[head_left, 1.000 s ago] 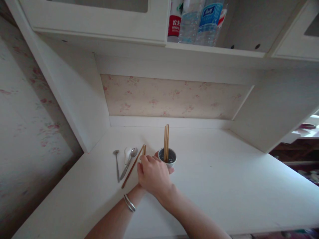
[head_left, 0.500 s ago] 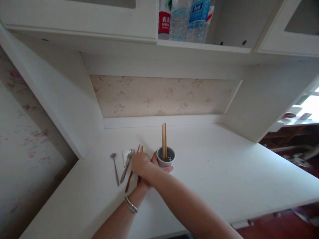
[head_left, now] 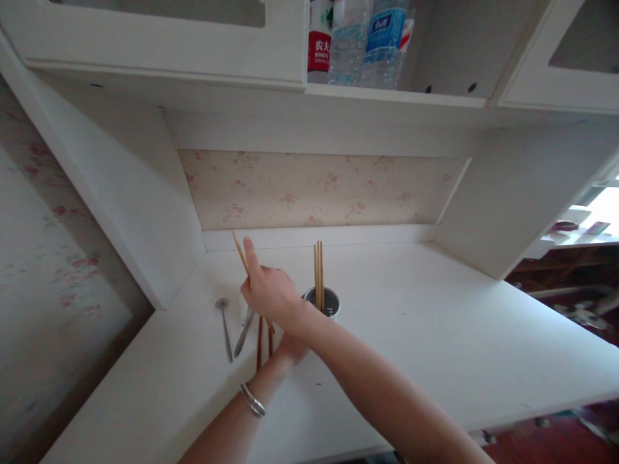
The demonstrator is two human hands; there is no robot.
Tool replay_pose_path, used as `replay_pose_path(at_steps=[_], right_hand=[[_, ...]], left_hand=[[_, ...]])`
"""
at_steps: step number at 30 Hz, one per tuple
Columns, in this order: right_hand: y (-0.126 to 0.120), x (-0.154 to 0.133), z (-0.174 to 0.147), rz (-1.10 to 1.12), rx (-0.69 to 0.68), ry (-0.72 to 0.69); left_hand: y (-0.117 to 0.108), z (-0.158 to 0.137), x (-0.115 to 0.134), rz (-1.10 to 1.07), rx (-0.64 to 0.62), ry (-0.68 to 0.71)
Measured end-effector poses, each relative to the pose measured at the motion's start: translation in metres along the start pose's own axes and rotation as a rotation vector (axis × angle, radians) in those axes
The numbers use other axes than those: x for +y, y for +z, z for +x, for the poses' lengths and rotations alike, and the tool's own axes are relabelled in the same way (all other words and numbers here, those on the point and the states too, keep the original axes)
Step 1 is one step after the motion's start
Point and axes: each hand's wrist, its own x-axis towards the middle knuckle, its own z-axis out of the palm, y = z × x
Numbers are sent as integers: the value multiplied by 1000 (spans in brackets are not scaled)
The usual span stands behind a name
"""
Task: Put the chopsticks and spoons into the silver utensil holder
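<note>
My right hand (head_left: 273, 293) is closed around a wooden chopstick (head_left: 239, 250), which slants up and to the left, the index finger stretched along it. Under my right forearm, my left hand (head_left: 294, 347) is at the metal cup (head_left: 333, 301); its fingers are mostly hidden. Several light wooden chopsticks (head_left: 318, 274) stand upright in the cup. Below my right hand, dark-ended chopsticks (head_left: 260, 345) lie on the counter. Left of them are a metal spoon (head_left: 243, 338), a partly covered white spoon (head_left: 243, 310) and a thin long-handled metal spoon (head_left: 225, 328).
The white counter (head_left: 411, 335) extends to the right. Side panels and a floral back panel (head_left: 309, 190) enclose it. Overhead, a cabinet shelf (head_left: 435, 96) holds several plastic bottles (head_left: 345, 48).
My right hand has risen from the counter with a chopstick, which now tilts up-left. Its forearm now covers more of my left hand and the cup's lower part.
</note>
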Motion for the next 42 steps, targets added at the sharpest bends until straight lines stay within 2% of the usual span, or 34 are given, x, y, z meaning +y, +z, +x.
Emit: replay_pose_path(at_steps=[4,8,11,14,18,23,27,32,37,42], right_hand=[[-36,11,-8,426,262,-42],[-63,47,-12,795,495,130],[-76,78,-20,915,610,255],[-77,105,-35,887,680,333],[-60,127,-56,802,659,443],[-31,136,-69,761,528,526],[-13,135,-74,651,436,511],[-1,133,-77,568,412,490],[3,135,-84,668,391,511],[13,131,-110,997,295,399]], left_hand=[[0,-1,6,-71,-109,79],[4,-2,6,-201,-73,84],[5,-4,4,-205,-54,75],[4,-5,4,-232,-72,65],[4,-5,7,-248,-87,64],[6,-5,9,-281,-76,51],[7,-3,5,-325,-72,65],[7,-1,1,-341,-65,86],[6,-2,0,-290,-52,77],[6,-4,13,-216,-65,134]])
